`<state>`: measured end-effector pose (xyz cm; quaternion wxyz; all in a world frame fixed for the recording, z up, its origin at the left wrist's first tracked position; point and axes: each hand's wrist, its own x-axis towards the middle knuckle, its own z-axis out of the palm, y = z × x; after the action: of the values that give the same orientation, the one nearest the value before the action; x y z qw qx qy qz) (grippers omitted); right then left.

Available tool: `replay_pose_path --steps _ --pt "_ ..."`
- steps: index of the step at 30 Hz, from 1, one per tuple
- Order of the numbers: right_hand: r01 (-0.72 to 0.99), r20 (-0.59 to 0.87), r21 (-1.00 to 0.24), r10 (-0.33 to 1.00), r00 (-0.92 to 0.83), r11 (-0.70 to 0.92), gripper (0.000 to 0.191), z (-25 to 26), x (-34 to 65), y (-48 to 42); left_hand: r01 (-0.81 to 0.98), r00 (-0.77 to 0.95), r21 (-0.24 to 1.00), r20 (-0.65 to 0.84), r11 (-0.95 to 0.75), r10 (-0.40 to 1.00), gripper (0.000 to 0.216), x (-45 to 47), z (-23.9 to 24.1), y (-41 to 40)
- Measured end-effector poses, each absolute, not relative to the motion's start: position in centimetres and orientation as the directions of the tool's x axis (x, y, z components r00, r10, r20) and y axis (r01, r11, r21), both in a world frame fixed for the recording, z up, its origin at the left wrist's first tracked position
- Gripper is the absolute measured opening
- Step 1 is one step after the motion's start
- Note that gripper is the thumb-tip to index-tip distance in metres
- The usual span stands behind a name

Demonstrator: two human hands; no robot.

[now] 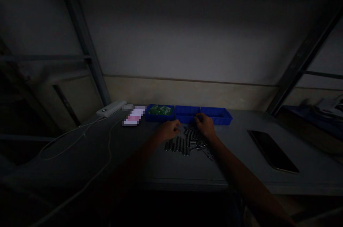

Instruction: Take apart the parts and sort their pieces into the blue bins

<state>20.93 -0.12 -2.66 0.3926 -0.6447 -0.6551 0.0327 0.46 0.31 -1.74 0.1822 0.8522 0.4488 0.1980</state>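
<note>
Small dull-grey metal cylinders (184, 143) lie in a loose heap on the grey bench (166, 169), just in front of 3 shallow blue plastic trays (187, 114). Left hand (169, 129) rests at the heap's far left edge, fingers curled; whether it pinches a piece cannot be told. Right hand (205, 126) sits at the heap's far right, fingers bent toward the middle tray, grip unclear. Dark phone (273, 151) lies well to the right
</note>
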Motion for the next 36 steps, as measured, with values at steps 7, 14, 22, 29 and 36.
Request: replay_pose_path --steps 7,14,22,29,36 --pt "0.767 0.461 -0.559 0.887 -0.029 0.315 0.026 -2.1 18.8 -1.4 0.699 0.521 0.416 0.261 -0.582 0.813 0.007 -0.4 -1.7 0.8" --pt "0.751 0.366 -0.545 0.912 -0.186 0.372 0.032 -2.0 17.3 -2.3 0.617 0.492 0.51 0.345 -0.599 0.8 0.009 0.6 -1.4 0.7" --pt "0.646 0.402 -0.645 0.9 -0.167 0.408 0.034 -1.7 17.2 -2.3 0.478 0.412 0.623 0.463 -0.619 0.784 0.011 1.1 -0.4 0.2" --pt "0.601 0.481 -0.631 0.855 -0.192 0.49 0.026 -1.6 17.3 -2.4 0.463 0.394 0.73 0.339 -0.503 0.854 0.034 1.2 0.0 0.0" --pt "0.622 0.433 -0.634 0.877 -0.206 0.459 0.029 -1.4 17.3 -2.7 0.421 0.398 0.745 0.36 -0.517 0.843 0.021 1.1 0.0 0.2"
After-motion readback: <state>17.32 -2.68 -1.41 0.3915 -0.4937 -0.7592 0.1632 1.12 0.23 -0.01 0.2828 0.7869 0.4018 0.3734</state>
